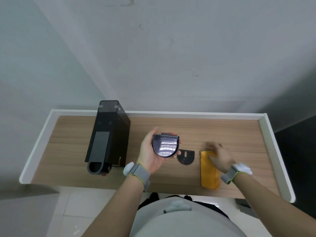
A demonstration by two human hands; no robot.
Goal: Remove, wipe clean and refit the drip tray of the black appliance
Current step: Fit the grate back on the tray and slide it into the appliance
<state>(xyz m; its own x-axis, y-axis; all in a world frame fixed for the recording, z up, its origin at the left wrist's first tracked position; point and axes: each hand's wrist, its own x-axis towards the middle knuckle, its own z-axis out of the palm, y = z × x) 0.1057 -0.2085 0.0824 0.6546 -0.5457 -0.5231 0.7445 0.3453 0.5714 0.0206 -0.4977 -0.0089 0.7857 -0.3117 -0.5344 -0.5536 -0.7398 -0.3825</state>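
Note:
The black appliance (106,135) stands on the left of the wooden table (71,151). My left hand (150,151) holds the drip tray (165,145), a glossy D-shaped black basin, above the table's middle. Its slotted grate (186,157) lies flat on the wood just to the right of the tray. A folded yellow cloth (209,171) lies further right. My right hand (219,155) is blurred over the cloth's far end, fingers on or just above it; whether it grips the cloth is unclear.
A raised white rim (273,147) runs around the table's back and sides. A grey wall rises behind it. Both wrists wear grey bands with white pucks. Tiled floor shows below the front edge.

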